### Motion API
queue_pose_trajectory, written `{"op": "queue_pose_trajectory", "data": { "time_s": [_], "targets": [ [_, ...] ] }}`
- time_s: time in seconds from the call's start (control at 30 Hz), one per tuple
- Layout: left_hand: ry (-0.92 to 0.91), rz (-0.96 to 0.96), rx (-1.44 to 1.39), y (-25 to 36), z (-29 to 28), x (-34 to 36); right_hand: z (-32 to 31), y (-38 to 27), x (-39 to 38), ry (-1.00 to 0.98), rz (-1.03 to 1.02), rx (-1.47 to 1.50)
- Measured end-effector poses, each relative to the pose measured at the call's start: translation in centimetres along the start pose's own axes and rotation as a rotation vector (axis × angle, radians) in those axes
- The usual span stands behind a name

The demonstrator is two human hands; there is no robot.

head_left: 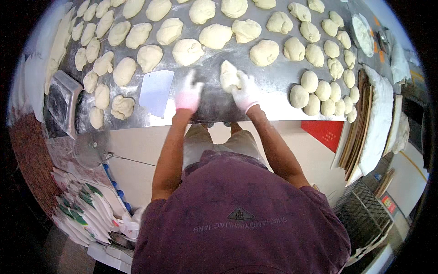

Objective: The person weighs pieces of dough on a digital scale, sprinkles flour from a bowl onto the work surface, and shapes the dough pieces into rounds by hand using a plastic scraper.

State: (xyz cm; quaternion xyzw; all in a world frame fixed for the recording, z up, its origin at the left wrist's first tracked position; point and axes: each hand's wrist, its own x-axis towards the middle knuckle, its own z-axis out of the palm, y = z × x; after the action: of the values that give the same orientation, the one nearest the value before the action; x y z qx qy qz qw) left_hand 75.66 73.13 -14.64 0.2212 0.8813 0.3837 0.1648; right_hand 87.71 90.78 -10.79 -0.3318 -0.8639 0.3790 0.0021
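Note:
My right hand [246,92], in a white glove, grips the near right side of a pale lump of dough [227,74] on the dark metal worktable [212,98]. My left hand [188,93], in a white glove with a pink cuff, is apart from that lump, to its left. Its fingers look spread and a little blurred, and nothing shows in them. Just left of it lies a flat, bluish-white dough scraper [156,92]. Beyond my hands sit uneven dough pieces, the closest being a large one [188,52].
Smooth round dough balls [299,96] cluster at the table's right front. A digital scale [64,102] stands at the left front corner. Stacked boards [360,118] and a white cloth [378,118] are at the right. Below the table are a fan [92,148] and a wire basket [362,214].

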Motion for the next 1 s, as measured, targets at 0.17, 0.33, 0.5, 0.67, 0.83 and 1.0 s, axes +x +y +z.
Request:
{"op": "queue_pose_trajectory", "data": {
  "time_s": [0.17,0.33,0.5,0.67,0.83,1.0],
  "targets": [
    [-0.286,-0.236,-0.223,3.5,3.7,-1.4,1.3,2.8,-2.3,-0.215,-0.218,0.166],
    [-0.434,0.059,0.128,8.4,1.3,-6.5,1.9,4.6,-3.1,-0.029,-0.158,-0.066],
    [-0.194,-0.188,0.057,6.4,3.9,-2.3,1.8,4.0,-1.1,-0.034,-0.303,-0.089],
    [-0.277,0.551,-0.011,4.2,2.9,-1.4,-0.3,3.9,-0.5,-0.029,-0.403,0.016],
    [-0.153,-0.032,-0.038,6.2,3.1,-2.1,4.6,5.1,0.0,0.204,-0.507,-0.160],
    [-0.165,0.268,-0.019,3.3,5.2,-2.2,0.4,3.2,1.1,-0.460,-0.238,0.598]
  ]
}}
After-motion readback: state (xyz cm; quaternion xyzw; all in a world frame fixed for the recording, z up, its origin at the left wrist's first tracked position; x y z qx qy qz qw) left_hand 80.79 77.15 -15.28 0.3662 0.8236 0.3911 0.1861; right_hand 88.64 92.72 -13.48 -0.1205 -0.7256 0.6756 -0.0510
